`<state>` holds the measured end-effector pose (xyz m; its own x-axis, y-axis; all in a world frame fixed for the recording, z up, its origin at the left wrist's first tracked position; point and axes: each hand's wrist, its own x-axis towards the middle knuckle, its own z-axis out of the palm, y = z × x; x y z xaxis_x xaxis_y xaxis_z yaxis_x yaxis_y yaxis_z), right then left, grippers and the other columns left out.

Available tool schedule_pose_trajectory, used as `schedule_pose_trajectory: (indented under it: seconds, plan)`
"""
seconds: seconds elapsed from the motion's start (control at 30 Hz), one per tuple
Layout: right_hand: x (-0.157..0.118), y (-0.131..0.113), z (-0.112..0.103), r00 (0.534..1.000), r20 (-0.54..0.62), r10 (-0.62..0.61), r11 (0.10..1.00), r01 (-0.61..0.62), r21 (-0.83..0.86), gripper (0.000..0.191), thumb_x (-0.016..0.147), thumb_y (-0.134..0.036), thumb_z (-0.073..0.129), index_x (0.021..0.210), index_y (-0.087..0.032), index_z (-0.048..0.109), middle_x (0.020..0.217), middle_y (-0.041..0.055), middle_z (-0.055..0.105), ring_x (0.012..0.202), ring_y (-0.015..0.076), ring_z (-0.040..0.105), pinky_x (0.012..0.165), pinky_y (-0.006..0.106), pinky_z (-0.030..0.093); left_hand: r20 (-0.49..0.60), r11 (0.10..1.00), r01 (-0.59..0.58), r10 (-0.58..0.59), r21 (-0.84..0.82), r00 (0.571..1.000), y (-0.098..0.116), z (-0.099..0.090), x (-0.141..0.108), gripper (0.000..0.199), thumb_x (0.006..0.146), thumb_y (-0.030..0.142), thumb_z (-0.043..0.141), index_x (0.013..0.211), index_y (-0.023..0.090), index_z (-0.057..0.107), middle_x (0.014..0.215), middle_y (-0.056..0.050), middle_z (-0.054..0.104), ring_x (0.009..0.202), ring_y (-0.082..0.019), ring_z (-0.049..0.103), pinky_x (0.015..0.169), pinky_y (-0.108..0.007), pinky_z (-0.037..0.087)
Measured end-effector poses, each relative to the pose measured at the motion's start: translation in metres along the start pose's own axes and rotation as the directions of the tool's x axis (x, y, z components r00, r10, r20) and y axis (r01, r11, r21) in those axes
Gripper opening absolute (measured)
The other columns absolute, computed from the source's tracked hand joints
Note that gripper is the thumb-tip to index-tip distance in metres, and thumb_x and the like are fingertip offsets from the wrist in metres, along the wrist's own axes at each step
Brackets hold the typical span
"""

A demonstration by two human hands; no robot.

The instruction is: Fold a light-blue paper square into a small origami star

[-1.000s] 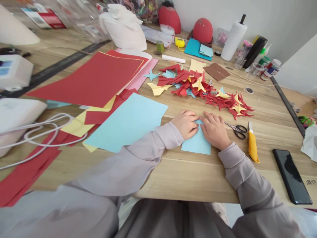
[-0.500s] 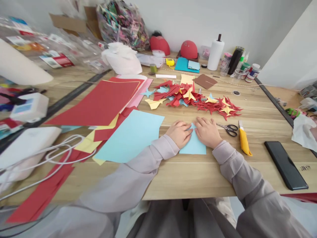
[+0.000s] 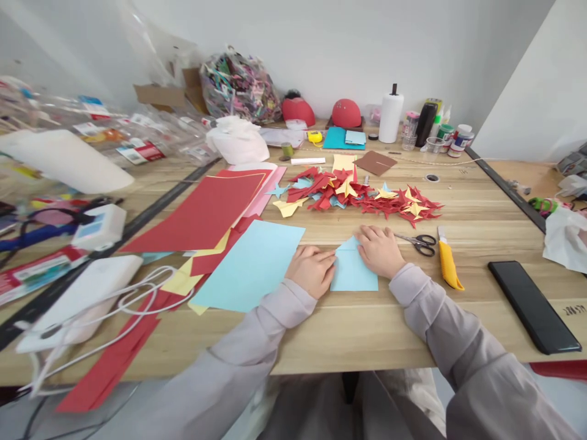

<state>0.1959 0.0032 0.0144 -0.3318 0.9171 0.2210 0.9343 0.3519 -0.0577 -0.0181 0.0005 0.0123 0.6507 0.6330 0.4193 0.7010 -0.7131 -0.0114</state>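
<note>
Pale blue folded paper (image 3: 354, 270) lies on the wooden table (image 3: 348, 342), its peaked top under the right hand (image 3: 378, 250), whose fingers spread flat and press, gripping nothing. The left hand (image 3: 312, 271), fingers loosely curled, touches its left edge. Folding looks under way; the crease seems to want firm smoothing. Black-handled scissors (image 3: 424, 245) and a yellow utility knife (image 3: 449, 266) lie just right; red paper stars (image 3: 367, 201) heap beyond.

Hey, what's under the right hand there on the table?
The right hand lies flat, its fingers over the edge of a folded sheet of light blue paper, with the wooden tabletop alongside. The paper beneath the fingers is covered, so its folds there cannot be seen.
</note>
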Motion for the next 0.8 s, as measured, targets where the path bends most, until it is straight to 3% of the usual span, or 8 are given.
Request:
schedule_pose_trajectory:
  seconds: [0.07, 0.13, 0.3, 0.43, 0.6, 0.8]
  plan:
    - [0.0, 0.0, 0.0, 1.0, -0.007, -0.003, 1.0, 0.003, 0.007, 0.039, 0.094, -0.03, 0.037, 0.128, -0.02, 0.053, 0.14, 0.0133, 0.049, 0.125, 0.027, 0.042, 0.1, 0.052, 0.03, 0.019, 1.0, -0.03, 0.03, -0.002, 0.999, -0.003, -0.003, 0.011, 0.024, 0.086, 0.025, 0.05, 0.09, 0.018, 0.073, 0.093, -0.006, 0.074, 0.087, -0.025, 0.058, 0.078, -0.043, 0.047]
    - [0.001, 0.0, 0.0, 1.0, -0.007, -0.001, 1.0, 0.001, 0.012, 0.038, 0.093, -0.029, 0.037, 0.127, -0.02, 0.054, 0.139, 0.0138, 0.049, 0.124, 0.0272, 0.042, 0.099, 0.052, 0.029, -0.006, 0.999, -0.032, 0.032, -0.016, 0.999, -0.006, -0.001, 0.025, 0.028, 0.089, 0.022, 0.045, 0.1, 0.018, 0.071, 0.103, -0.006, 0.072, 0.092, -0.025, 0.058, 0.079, -0.041, 0.048]
    - [0.001, 0.0, 0.0, 1.0, -0.008, -0.007, 1.0, 0.007, 0.028, 0.037, 0.094, -0.03, 0.037, 0.126, -0.02, 0.054, 0.139, 0.0139, 0.049, 0.124, 0.0275, 0.042, 0.098, 0.051, 0.03, 0.045, 0.99, -0.129, 0.131, -0.051, 0.99, -0.008, 0.025, 0.049, 0.028, 0.087, 0.016, 0.045, 0.103, 0.015, 0.069, 0.11, -0.009, 0.069, 0.101, -0.024, 0.059, 0.085, -0.04, 0.05]
    - [0.001, 0.0, 0.001, 1.0, -0.026, -0.012, 0.999, 0.013, 0.042, 0.038, 0.094, -0.03, 0.036, 0.127, -0.02, 0.052, 0.138, 0.0134, 0.05, 0.123, 0.0275, 0.042, 0.098, 0.05, 0.03, 0.052, 0.977, -0.195, 0.2, -0.084, 0.978, -0.007, 0.038, 0.048, 0.027, 0.085, 0.013, 0.046, 0.097, 0.013, 0.07, 0.107, -0.011, 0.069, 0.103, -0.024, 0.059, 0.088, -0.04, 0.051]
    - [0.001, 0.001, 0.003, 0.999, -0.031, -0.013, 0.999, 0.014, 0.043, 0.036, 0.094, -0.031, 0.037, 0.124, -0.021, 0.055, 0.137, 0.0116, 0.05, 0.123, 0.0278, 0.042, 0.097, 0.05, 0.03, -0.009, 0.978, -0.189, 0.189, -0.093, 0.982, -0.004, 0.039, 0.045, 0.025, 0.084, 0.013, 0.047, 0.093, 0.011, 0.07, 0.107, -0.012, 0.069, 0.107, -0.027, 0.058, 0.089, -0.042, 0.051]
    - [0.001, 0.0, 0.002, 1.0, -0.01, 0.002, 0.999, -0.002, 0.044, 0.036, 0.094, -0.031, 0.039, 0.125, -0.021, 0.055, 0.138, 0.0122, 0.049, 0.124, 0.028, 0.041, 0.099, 0.049, 0.029, -0.063, 0.983, -0.182, 0.182, 0.011, 0.981, 0.003, 0.042, 0.045, 0.025, 0.087, 0.011, 0.045, 0.092, 0.01, 0.069, 0.106, -0.014, 0.069, 0.108, -0.026, 0.058, 0.089, -0.042, 0.051]
